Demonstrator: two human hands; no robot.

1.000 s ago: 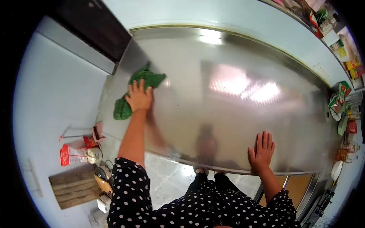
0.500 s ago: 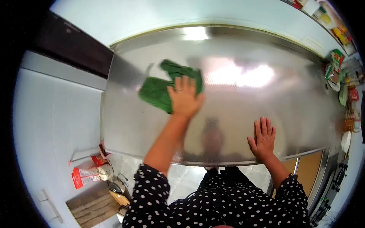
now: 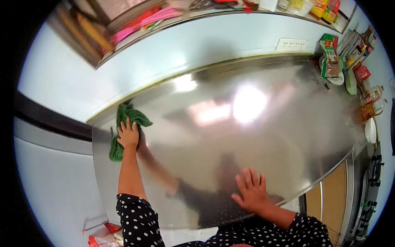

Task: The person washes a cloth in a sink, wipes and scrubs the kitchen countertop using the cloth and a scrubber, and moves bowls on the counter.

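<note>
A crumpled green cloth (image 3: 139, 118) lies at the far left of the shiny metal countertop (image 3: 197, 152), close to the back wall. My left hand (image 3: 128, 135) presses flat on the cloth with its fingers spread, and part of the cloth sticks out on both sides. Near the front edge, right of the middle, my right hand (image 3: 252, 193) rests palm down on the metal, fingers apart and holding nothing. Both arms and the ceiling light are mirrored in the surface.
Green and red packets (image 3: 329, 57), a white plate, oil bottles (image 3: 373, 109) and a white bowl (image 3: 370, 131) stand at the right end. A ledge (image 3: 230, 9) with various packages runs above the back wall. A red-and-white bag (image 3: 105, 240) is at the lower left.
The left hand and cloth first went right, then back left to the far left corner. The right hand stays on the countertop near the front edge. The view has turned toward the back ledge.
</note>
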